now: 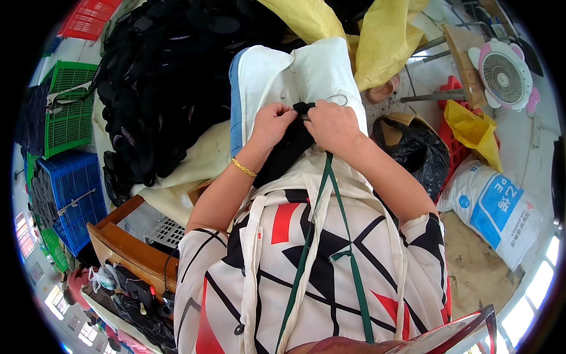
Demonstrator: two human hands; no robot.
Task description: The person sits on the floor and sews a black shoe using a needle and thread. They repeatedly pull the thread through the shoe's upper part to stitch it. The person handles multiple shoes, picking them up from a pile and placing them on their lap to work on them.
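A large heap of black parts point(159, 76) lies at upper left, bordered by a green crate point(68, 109), a blue crate point(73, 194) and a red crate point(88, 17). Yellow sheeting point(377, 41) hangs at top. At right stand a pink-rimmed fan point(504, 74), a black bag point(413, 147) and a white sack point(492, 209); a wooden chair frame point(127, 248) sits at lower left.

The black piece point(289, 147) pinched between the left hand point(271, 125) and right hand point(333, 125) looks like matt, soft material, lying on smooth off-white cloth point(306, 76). Left of that cloth, the black pile point(165, 76) has a dull rubbery look. Beyond it, the crates point(68, 106) are glossy plastic mesh. The left wrist's bracelet point(243, 168) gleams like metal.
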